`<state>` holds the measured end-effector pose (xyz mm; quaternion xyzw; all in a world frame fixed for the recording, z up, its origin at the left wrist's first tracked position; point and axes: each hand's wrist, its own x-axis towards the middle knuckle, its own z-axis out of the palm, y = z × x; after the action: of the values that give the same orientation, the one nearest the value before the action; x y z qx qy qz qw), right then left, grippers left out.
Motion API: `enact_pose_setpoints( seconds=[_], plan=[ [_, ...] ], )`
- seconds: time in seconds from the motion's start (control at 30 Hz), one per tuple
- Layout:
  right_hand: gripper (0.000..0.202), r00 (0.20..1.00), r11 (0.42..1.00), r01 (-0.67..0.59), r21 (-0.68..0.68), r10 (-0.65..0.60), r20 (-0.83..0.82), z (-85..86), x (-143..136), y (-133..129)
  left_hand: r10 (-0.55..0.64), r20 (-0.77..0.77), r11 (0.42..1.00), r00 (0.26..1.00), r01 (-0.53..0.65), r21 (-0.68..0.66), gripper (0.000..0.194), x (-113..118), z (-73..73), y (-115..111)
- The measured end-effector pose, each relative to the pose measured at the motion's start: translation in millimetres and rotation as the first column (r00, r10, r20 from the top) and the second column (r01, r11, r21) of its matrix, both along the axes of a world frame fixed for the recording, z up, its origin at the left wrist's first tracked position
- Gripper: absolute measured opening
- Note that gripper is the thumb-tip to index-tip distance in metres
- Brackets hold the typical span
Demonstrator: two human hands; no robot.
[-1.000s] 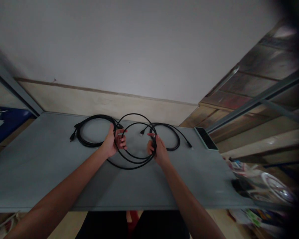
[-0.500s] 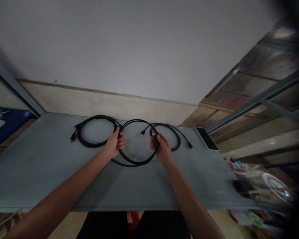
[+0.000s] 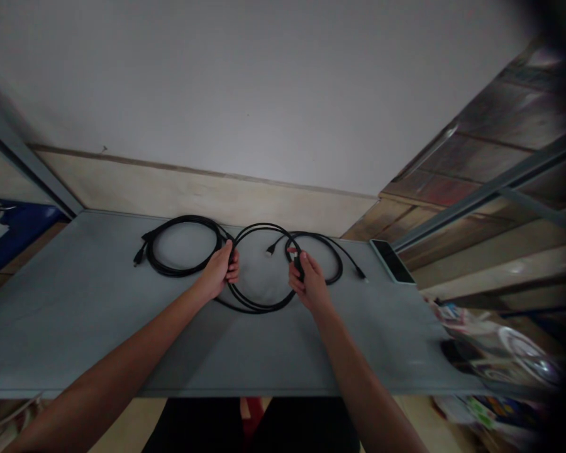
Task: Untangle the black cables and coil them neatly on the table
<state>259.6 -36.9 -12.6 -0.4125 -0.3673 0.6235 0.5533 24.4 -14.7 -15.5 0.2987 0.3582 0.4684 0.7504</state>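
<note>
Between my two hands is a coiled black cable (image 3: 263, 309), its loops held in a ring above the grey table. My left hand (image 3: 221, 267) is closed around the ring's left side. On the right side, my right hand (image 3: 309, 277) grips the same coil, with a dark plug end at its fingers. A second coiled black cable (image 3: 182, 274) lies on the table to the left, its plug ends pointing left. Partly behind my right hand lies a third coiled black cable (image 3: 338, 255), with one plug to the left and one to the right.
A phone (image 3: 392, 262) with a pale edge lies at the table's (image 3: 245, 365) back right. Behind the table rises a white wall panel (image 3: 245, 94). Metal posts (image 3: 51, 182) stand at the sides. A clear container (image 3: 509, 355) is at the right edge.
My right hand has shifted its hold slightly along the coil, and the plug end at its fingers shows more. My left hand stays closed on the other side.
</note>
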Motion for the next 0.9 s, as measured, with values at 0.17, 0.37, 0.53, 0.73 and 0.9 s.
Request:
enact_pose_setpoints(
  seconds=[0.17,0.37,0.53,0.73,0.9],
  plan=[
    [0.043,0.955,0.949,-0.270,-0.162,0.286,0.083,1.7,12.3,0.0,-0.051,-0.199,0.996,0.979,0.063,0.056,0.039,-16.2,12.5,4.9],
    [0.046,0.863,0.856,-0.419,-0.304,0.480,0.161,-0.7,22.0,1.1,-0.258,-0.452,0.956,0.854,0.294,0.009,0.036,-20.8,4.6,3.2],
    [0.047,0.758,0.764,-0.522,-0.380,0.619,0.205,0.9,18.0,-0.3,0.081,-0.815,0.769,0.574,0.484,0.418,0.035,-9.8,-3.4,-3.0],
    [0.038,0.602,0.608,-0.638,-0.473,0.776,0.186,-4.4,-9.0,-6.5,0.235,-0.866,0.455,0.441,0.737,0.499,0.036,18.7,-3.4,-26.1],
    [0.037,0.737,0.722,-0.572,-0.389,0.661,0.143,-2.8,-12.7,-6.3,0.215,-0.808,0.541,0.549,0.622,0.566,0.020,18.9,-11.7,-16.1]
  ],
)
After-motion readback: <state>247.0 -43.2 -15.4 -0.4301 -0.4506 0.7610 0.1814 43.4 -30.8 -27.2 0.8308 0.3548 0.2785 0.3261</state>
